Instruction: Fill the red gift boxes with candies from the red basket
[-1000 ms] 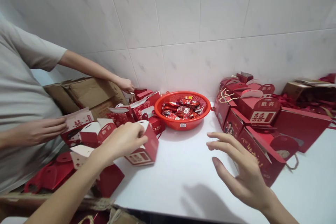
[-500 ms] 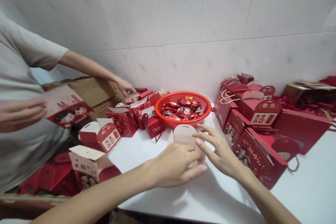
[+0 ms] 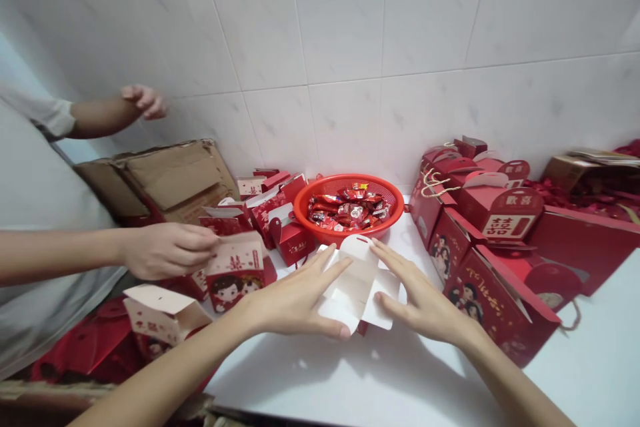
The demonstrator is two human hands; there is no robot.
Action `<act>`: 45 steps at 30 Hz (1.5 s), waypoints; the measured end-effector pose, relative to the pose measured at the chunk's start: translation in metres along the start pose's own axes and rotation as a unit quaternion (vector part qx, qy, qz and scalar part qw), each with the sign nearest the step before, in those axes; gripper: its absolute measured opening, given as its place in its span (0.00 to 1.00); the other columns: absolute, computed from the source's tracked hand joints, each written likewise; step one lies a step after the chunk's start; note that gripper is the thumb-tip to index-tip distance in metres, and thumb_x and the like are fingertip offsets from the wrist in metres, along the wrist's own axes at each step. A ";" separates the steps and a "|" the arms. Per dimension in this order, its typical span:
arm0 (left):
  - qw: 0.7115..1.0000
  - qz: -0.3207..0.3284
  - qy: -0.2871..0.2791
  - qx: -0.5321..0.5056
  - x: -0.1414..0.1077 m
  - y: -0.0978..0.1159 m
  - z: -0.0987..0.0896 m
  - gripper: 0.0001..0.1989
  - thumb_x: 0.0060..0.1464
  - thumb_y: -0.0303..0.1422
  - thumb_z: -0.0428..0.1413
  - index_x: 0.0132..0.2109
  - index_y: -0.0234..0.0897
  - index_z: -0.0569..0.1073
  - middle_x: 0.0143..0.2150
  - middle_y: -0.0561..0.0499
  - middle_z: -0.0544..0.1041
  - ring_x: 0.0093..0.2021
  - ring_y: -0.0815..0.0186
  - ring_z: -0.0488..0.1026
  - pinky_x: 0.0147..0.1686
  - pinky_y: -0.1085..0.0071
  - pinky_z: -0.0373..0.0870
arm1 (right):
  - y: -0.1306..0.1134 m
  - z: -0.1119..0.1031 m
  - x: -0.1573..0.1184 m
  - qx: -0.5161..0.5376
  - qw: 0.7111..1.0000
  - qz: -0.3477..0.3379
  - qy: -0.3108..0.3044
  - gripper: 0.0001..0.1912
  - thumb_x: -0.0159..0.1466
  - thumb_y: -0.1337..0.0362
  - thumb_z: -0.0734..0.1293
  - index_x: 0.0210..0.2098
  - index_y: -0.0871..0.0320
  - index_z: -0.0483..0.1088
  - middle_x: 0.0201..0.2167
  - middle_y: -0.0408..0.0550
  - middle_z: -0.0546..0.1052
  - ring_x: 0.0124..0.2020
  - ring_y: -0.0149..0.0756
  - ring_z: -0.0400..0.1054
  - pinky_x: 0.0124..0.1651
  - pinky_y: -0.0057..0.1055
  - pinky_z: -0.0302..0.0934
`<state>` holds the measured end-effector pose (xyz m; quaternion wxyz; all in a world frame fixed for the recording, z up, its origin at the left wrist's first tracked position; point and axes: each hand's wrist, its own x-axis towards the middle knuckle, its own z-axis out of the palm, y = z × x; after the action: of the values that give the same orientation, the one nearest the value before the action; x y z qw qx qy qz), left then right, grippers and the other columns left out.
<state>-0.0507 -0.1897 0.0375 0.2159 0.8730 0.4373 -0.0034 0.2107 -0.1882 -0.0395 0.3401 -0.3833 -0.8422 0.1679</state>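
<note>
From my head camera, the open box [image 3: 354,287] stands on the white table [image 3: 280,380] right in front of me, pale inside up and flaps splayed, just on my side of the red basket [image 3: 399,203] of wrapped sweets [image 3: 350,209]. My left hand [image 3: 303,297] is along its left side, fingers spread wide, thumb well off from the rest near the front flap; my right hand [image 3: 420,290] is at the right, also wide, fingertips by the back flap and thumb at the side one. Neither closes round the box; both only frame it. As I judge it, light card under two loose hands could skid or tip if one side pushes harder, and a thumb bearing down on a flap could crease it at the fold. The back flap overlaps the basket's front in view; I can't tell whether they touch, but a shove forward could nudge the basket. Out to my right, the red gift bags [image 3: 480,303] stand near enough that a careless elbow could topple one. On my left, a co-worker's hand [image 3: 173,250] is at a cartoon-printed box [image 3: 235,273], so our arms could knock together.
</note>
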 end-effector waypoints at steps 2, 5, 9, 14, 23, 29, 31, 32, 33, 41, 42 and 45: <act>1.000 0.007 -0.008 -0.017 0.004 -0.003 0.005 0.55 0.48 0.59 0.60 0.74 0.45 0.44 0.75 0.38 0.35 0.73 0.40 0.36 0.66 0.45 0.50 | 0.001 -0.001 -0.001 -0.010 1.000 0.010 -0.004 0.38 0.67 0.54 0.64 0.72 0.52 0.49 0.70 0.56 0.54 0.70 0.52 0.52 0.67 0.56 0.54; 0.999 0.021 -0.022 -0.040 0.010 -0.003 0.010 0.53 0.50 0.57 0.60 0.74 0.45 0.44 0.75 0.38 0.32 0.73 0.40 0.39 0.67 0.47 0.52 | 0.004 -0.002 -0.004 -0.023 0.999 0.034 -0.013 0.37 0.67 0.51 0.64 0.71 0.55 0.52 0.70 0.58 0.55 0.69 0.54 0.53 0.66 0.57 0.55; 0.997 0.042 -0.013 -0.069 0.013 0.001 0.015 0.49 0.52 0.55 0.60 0.73 0.45 0.49 0.76 0.39 0.34 0.73 0.41 0.42 0.66 0.49 0.53 | 0.005 -0.002 -0.006 -0.029 0.998 0.052 -0.021 0.37 0.66 0.49 0.65 0.70 0.55 0.56 0.68 0.59 0.59 0.68 0.55 0.56 0.64 0.55 0.58; 0.996 0.031 0.029 -0.075 0.018 0.004 0.027 0.47 0.53 0.56 0.58 0.72 0.43 0.51 0.75 0.39 0.41 0.73 0.43 0.41 0.67 0.48 0.52 | 0.004 -0.001 -0.003 -0.030 0.994 0.099 0.034 0.30 0.66 0.49 0.65 0.63 0.56 0.66 0.66 0.61 0.63 0.66 0.56 0.60 0.63 0.55 0.60; 0.987 0.052 0.147 -0.046 0.042 0.020 -0.012 0.26 0.57 0.47 0.58 0.57 0.38 0.74 0.57 0.41 0.75 0.57 0.51 0.72 0.55 0.57 0.68 | -0.014 -0.007 0.001 -0.002 0.974 -0.013 0.225 0.10 0.68 0.61 0.65 0.46 0.54 0.74 0.57 0.55 0.73 0.59 0.46 0.68 0.59 0.46 0.65; 0.984 -0.058 0.166 0.023 0.113 0.002 -0.061 0.12 0.58 0.32 0.53 0.42 0.36 0.81 0.42 0.46 0.83 0.43 0.59 0.78 0.43 0.70 0.71 | -0.018 -0.006 -0.001 0.023 0.964 -0.041 0.260 0.07 0.68 0.65 0.65 0.44 0.54 0.73 0.52 0.55 0.75 0.54 0.44 0.70 0.54 0.43 0.67; 0.981 -0.120 0.146 0.048 0.141 -0.008 -0.062 0.12 0.57 0.32 0.54 0.44 0.36 0.81 0.44 0.45 0.83 0.45 0.59 0.78 0.43 0.71 0.70 | -0.018 -0.006 -0.002 0.019 0.962 -0.050 0.267 0.07 0.67 0.66 0.65 0.44 0.54 0.73 0.49 0.55 0.75 0.52 0.44 0.71 0.52 0.42 0.68; 0.979 -0.136 0.141 0.055 0.153 -0.013 -0.059 0.12 0.57 0.33 0.55 0.43 0.34 0.80 0.43 0.43 0.83 0.45 0.57 0.78 0.43 0.70 0.70 | -0.018 -0.005 -0.002 0.017 0.962 -0.054 0.269 0.07 0.67 0.66 0.65 0.44 0.55 0.73 0.48 0.55 0.76 0.51 0.44 0.71 0.52 0.42 0.68; 0.977 -0.151 0.137 0.062 0.165 -0.016 -0.056 0.13 0.57 0.35 0.55 0.43 0.33 0.80 0.44 0.41 0.82 0.45 0.56 0.78 0.43 0.70 0.70 | -0.018 -0.005 -0.002 0.013 0.961 -0.058 0.270 0.07 0.67 0.67 0.64 0.43 0.55 0.73 0.48 0.55 0.76 0.51 0.44 0.72 0.51 0.41 0.68; 0.963 -0.213 0.136 0.090 0.210 -0.022 -0.037 0.22 0.47 0.44 0.64 0.45 0.32 0.77 0.51 0.33 0.79 0.53 0.47 0.76 0.46 0.65 0.71 | -0.020 -0.004 -0.002 -0.009 0.958 -0.079 0.277 0.08 0.67 0.70 0.63 0.42 0.55 0.73 0.45 0.54 0.76 0.49 0.44 0.72 0.48 0.41 0.69; 0.963 -0.212 0.140 0.089 0.211 -0.023 -0.038 0.21 0.48 0.41 0.64 0.46 0.32 0.77 0.51 0.33 0.78 0.53 0.47 0.76 0.46 0.65 0.71 | -0.020 -0.004 -0.002 -0.009 0.957 -0.081 0.277 0.09 0.67 0.70 0.63 0.42 0.55 0.73 0.45 0.54 0.76 0.49 0.43 0.72 0.49 0.41 0.68; 0.963 -0.202 0.158 0.078 0.208 -0.029 -0.042 0.16 0.54 0.33 0.57 0.49 0.29 0.75 0.50 0.31 0.79 0.51 0.49 0.76 0.44 0.66 0.71 | -0.020 -0.005 -0.002 -0.006 0.957 -0.083 0.280 0.09 0.66 0.72 0.63 0.42 0.56 0.73 0.45 0.54 0.76 0.49 0.42 0.71 0.50 0.39 0.68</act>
<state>0.0481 0.0004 0.0242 0.0698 0.7705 0.6311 0.0567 0.2046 -0.2029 -0.0258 0.5721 -0.3462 -0.7433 0.0200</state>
